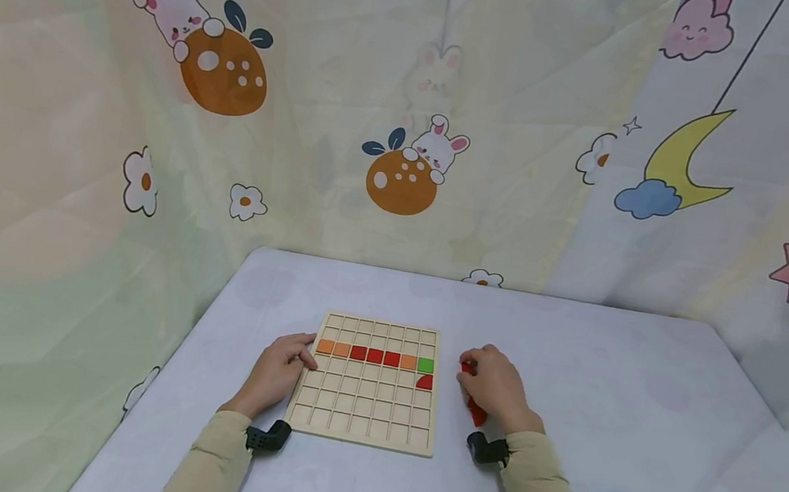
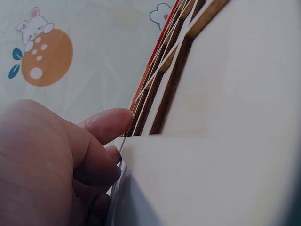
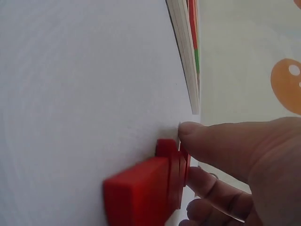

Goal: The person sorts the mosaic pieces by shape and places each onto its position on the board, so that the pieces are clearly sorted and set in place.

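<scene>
A wooden grid board (image 1: 360,409) lies on the table, with a row of orange, red and green square tiles (image 1: 375,355) across it. Below the green tile, at the right edge, sits a red piece (image 1: 424,382) with one rounded corner. My left hand (image 1: 276,372) grips the board's left edge with bent fingers. To the right of the board, my right hand (image 1: 496,385) pinches a small red block (image 3: 186,162) between thumb and fingers. Other red blocks (image 3: 141,188) lie close together beside it, partly hidden under the hand in the head view.
The white table (image 1: 628,413) stretches out to the right and in front. Behind it hangs a cloth backdrop (image 1: 323,160) printed with rabbits and oranges. A black wrist camera (image 1: 269,435) sits on the left wrist, another camera (image 1: 485,449) on the right.
</scene>
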### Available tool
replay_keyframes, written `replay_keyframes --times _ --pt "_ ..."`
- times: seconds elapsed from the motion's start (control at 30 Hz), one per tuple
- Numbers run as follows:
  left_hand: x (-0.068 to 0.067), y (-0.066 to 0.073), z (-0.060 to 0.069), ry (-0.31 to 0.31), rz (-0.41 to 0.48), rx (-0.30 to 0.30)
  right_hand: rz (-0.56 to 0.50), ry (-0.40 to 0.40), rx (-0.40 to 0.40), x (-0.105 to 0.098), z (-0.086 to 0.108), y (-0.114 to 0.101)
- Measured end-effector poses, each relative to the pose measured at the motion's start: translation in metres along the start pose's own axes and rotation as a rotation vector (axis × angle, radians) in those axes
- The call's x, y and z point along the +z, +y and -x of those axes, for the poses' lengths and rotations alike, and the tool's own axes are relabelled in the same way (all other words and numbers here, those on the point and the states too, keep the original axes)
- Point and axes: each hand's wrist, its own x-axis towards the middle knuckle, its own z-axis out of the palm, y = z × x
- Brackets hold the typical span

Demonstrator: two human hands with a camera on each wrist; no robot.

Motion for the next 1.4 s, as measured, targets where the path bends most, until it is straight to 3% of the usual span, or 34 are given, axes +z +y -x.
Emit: replay_keyframes --times 0.17,0.43,0.57,1.0,1.4 --pt "0.000 0.000 0.001 -0.001 0.005 0.003 0.007 0.015 -0.021 0.001 0.001 -0.001" --pt "0.000 0.000 0.000 0.001 0.002 0.013 0.024 -0.001 0.104 -0.006 0.004 -0.003" --pt "-0.001 0.000 0.000 0.002 0.000 0.015 0.030 -0.002 0.127 -0.006 0.005 -0.004" --pt "-0.001 0.002 0.001 -0.002 -0.005 0.005 0.010 0.026 0.080 -0.003 0.004 -0.008" --pt "-0.001 0.003 0.001 -0.008 -0.006 -0.010 -0.054 0.040 0.011 0.000 0.005 -0.027"
